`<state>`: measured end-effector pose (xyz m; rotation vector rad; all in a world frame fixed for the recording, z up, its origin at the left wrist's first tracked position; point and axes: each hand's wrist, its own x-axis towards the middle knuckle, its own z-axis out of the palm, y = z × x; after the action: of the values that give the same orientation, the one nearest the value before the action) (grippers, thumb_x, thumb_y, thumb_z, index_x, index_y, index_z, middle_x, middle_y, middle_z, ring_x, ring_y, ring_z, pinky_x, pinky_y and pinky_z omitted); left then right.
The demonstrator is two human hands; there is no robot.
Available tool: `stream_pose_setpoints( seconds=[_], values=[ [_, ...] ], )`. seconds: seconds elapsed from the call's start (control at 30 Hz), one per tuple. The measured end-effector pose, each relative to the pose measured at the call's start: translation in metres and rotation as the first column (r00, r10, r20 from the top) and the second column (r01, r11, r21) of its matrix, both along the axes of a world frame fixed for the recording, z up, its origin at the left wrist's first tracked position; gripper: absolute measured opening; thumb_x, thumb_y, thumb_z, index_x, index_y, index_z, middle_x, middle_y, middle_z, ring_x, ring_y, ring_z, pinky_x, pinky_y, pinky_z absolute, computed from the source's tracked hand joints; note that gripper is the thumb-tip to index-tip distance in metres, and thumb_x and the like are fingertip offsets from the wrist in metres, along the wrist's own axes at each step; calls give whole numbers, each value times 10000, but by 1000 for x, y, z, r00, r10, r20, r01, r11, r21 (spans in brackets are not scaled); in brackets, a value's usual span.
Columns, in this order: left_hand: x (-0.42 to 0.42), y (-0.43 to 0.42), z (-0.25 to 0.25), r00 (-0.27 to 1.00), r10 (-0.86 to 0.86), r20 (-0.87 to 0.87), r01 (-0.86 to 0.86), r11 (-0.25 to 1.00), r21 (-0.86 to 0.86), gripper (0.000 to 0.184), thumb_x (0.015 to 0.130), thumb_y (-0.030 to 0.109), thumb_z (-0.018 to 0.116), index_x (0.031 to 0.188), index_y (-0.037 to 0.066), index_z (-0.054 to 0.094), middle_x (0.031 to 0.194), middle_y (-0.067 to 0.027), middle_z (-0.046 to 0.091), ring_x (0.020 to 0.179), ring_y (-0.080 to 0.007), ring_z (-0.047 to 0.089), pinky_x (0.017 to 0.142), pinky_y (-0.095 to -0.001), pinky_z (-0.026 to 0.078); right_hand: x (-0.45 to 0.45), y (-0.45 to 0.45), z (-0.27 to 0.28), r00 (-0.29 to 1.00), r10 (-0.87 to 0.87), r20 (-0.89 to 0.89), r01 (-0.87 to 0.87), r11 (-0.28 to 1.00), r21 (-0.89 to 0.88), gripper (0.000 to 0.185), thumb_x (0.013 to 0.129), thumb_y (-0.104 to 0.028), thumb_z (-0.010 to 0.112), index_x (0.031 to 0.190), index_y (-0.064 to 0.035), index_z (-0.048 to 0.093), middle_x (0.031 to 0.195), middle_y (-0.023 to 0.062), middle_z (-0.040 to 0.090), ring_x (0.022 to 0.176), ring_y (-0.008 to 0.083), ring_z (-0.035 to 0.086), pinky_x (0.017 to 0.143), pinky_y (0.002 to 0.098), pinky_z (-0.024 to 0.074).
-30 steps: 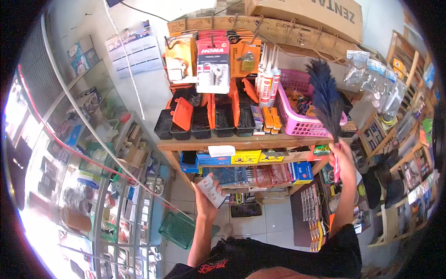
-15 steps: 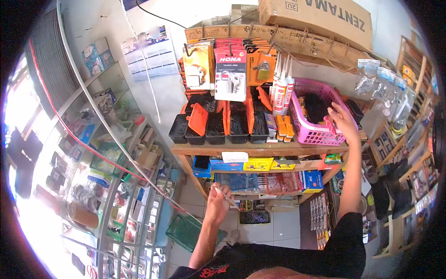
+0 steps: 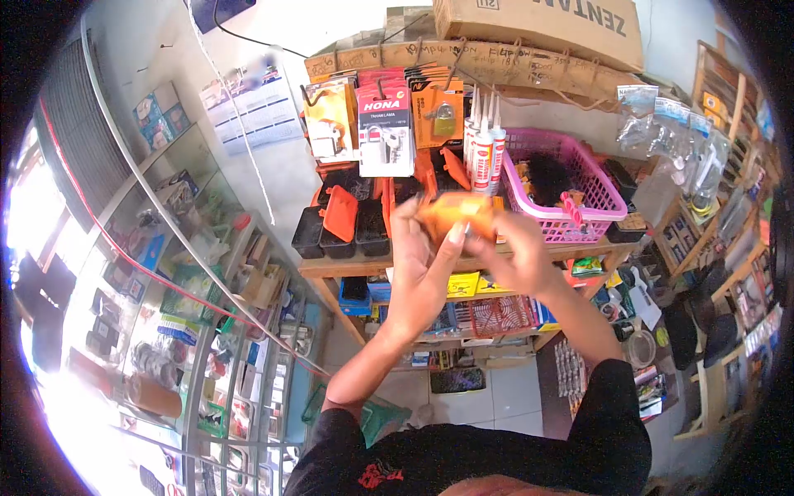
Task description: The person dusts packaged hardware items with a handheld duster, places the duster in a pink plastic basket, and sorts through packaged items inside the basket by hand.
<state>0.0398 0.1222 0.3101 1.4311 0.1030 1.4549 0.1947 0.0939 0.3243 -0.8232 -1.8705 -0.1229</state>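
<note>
My left hand (image 3: 420, 277) and my right hand (image 3: 523, 255) are raised together in front of the shelf top, both closed around a small orange-yellow box (image 3: 460, 212). Motion blurs the box, so its print cannot be read. My left thumb lies across its near face, and my right fingers are at its right end. Just behind and to the right is a pink plastic basket (image 3: 571, 223) with dark contents and a pink-red handle or strap (image 3: 571, 207) at its front. Black bins with orange lids (image 3: 340, 213) stand to the left, partly covered by my hands.
White sealant tubes (image 3: 488, 157) stand behind my hands. Packaged padlocks (image 3: 385, 136) hang above the bins. A large cardboard box (image 3: 538, 29) rests on top. Glass display shelves (image 3: 198, 331) line the left side, and a green basket (image 3: 364, 417) sits low on the floor.
My right hand has left the pink basket and moved left. My left hand has risen from below the shelf top. Both now hold the orange-yellow box; the thin pale stick no longer shows.
</note>
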Motion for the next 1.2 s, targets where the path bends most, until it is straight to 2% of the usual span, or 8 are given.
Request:
stream_pose_setpoints(
  seconds=[0.07, 0.2, 0.43, 0.7, 0.77, 0.83, 0.93, 1.2],
  values=[
    [-2, 5, 19, 996, 51, -69, -35, 977, 212, 549, 944, 33, 555, 1412, 2, 271, 1298, -144, 445, 1222, -201, 448, 979, -333, 419, 4, 7, 24, 967, 51, -251, -57, 998, -18, 293, 922, -230, 629, 1090, 10, 628, 938, 105, 679, 819, 154, 643, 723, 307, 502],
    [-5, 8, 29, 965, 119, -233, -77, 980, 181, 581, 941, 81, 569, 1445, -2, 292, 1360, -147, 386, 1255, -229, 415, 947, -318, 446, 9, 37, 69, 808, 215, -549, -266, 964, -13, 267, 953, -219, 594, 1087, 8, 636, 925, 5, 648, 862, 66, 587, 744, 254, 484],
    [-6, 17, -20, 888, 119, -445, -65, 989, 136, 503, 959, 158, 562, 1406, 45, 362, 1392, -125, 370, 1274, -246, 396, 962, -343, 428, 22, 102, 62, 770, 249, -587, -404, 903, -148, 296, 923, -225, 635, 1085, 21, 655, 946, 21, 664, 849, 57, 595, 766, 218, 473],
    [-19, 56, -230, 770, 223, -597, -192, 975, 116, 394, 938, 272, 614, 1243, 38, 527, 1189, -154, 518, 1079, -237, 512, 970, -354, 401, 3, 120, 39, 722, -41, -690, -225, 930, -290, 302, 895, -349, 656, 1053, -93, 674, 906, -8, 663, 768, 41, 607, 501, 195, 486],
    [-27, 67, -310, 720, -26, -693, -88, 988, -128, 402, 948, 308, 601, 1233, 36, 527, 1175, -145, 521, 1039, -243, 531, 930, -364, 430, -7, 109, 49, 712, -101, -695, -208, 915, -346, 262, 910, -335, 642, 1009, -96, 685, 876, -19, 664, 739, 48, 613, 508, 193, 481],
    [-53, 34, -288, 612, -364, -702, -115, 837, -535, 422, 953, 338, 595, 1254, 49, 529, 1241, -132, 508, 1075, -255, 550, 882, -357, 458, -7, 112, 48, 709, -98, -698, -218, 912, -348, 260, 922, -320, 630, 992, -75, 683, 858, -10, 670, 723, 53, 623, 510, 195, 475],
    [-85, 11, -396, 736, -496, -461, -230, 456, -859, 443, 975, 377, 550, 1276, 53, 529, 1273, -128, 532, 1139, -262, 551, 846, -364, 487, -11, 120, 37, 647, -82, -758, -199, 941, -273, 280, 906, -330, 668, 952, -55, 686, 796, -4, 658, 605, 38, 577, 485, 185, 433],
    [-228, -160, -581, 682, -528, -505, -579, 31, -815, 459, 966, 401, 538, 1305, 92, 515, 1293, -123, 530, 1134, -271, 559, 857, -409, 478, -10, 123, 7, 611, -7, -791, -385, 871, -305, 343, 921, -355, 653, 1044, -35, 660, 786, 53, 691, 474, 55, 512, 456, 200, 388]
  ],
)
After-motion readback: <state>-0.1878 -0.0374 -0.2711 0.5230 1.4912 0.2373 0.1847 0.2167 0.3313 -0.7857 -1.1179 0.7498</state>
